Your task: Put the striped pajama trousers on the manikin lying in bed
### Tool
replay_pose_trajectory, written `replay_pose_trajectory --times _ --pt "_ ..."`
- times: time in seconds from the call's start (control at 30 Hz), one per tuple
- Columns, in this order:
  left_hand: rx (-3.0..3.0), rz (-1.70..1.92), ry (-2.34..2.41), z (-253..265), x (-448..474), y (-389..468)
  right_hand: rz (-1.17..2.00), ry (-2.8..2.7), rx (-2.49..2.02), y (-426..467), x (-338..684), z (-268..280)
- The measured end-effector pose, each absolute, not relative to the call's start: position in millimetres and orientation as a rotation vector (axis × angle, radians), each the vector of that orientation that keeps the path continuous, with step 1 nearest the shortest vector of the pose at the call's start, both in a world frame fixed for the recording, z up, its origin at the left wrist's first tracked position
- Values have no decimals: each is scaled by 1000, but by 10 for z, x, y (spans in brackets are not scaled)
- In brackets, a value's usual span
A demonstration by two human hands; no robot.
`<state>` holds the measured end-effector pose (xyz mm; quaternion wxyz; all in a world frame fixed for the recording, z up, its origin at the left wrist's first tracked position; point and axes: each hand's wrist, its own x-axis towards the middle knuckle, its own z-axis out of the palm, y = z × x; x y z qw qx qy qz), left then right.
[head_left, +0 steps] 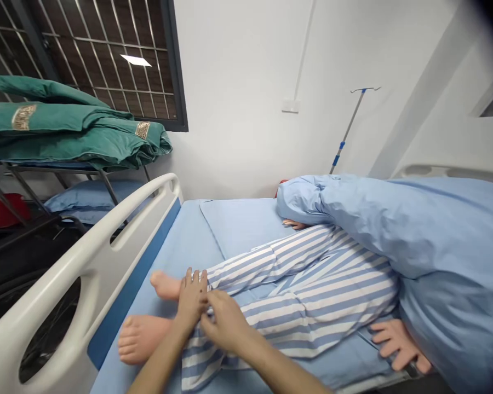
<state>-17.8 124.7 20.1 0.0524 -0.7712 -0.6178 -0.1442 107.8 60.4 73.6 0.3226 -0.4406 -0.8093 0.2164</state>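
Observation:
A manikin in blue-and-white striped trousers lies on the bed, its far foot and near foot bare. My left hand rests on the far ankle at the trouser hem, fingers stretched out and lying flat. Close against it, my right hand has its fingers curled, with a bit of striped cloth showing at the fingertips. The right fingertips are partly hidden behind the hand. My left forearm crosses over the near ankle.
A blue quilt is folded back over the manikin's upper body; the manikin's hand sticks out below it. The white footboard rises at left. Green bedding is stacked beyond. A drip pole stands by the wall.

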Motion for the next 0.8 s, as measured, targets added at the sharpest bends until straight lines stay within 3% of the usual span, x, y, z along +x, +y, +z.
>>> replay_pose_trajectory --times 0.13,0.27,0.53,0.8 --pt "-2248 -1160 -2038 147 -215 1049 464 -2174 -1254 1066 940 674" --pt "-2190 -1395 -2430 162 -172 912 386 -2454 -1303 1396 798 561" --pt "-2257 -950 -2685 276 -127 929 110 -2790 -1433 1670 634 298" --pt "-2272 -513 -2355 182 19 801 -16 -2703 -1387 1751 606 12"
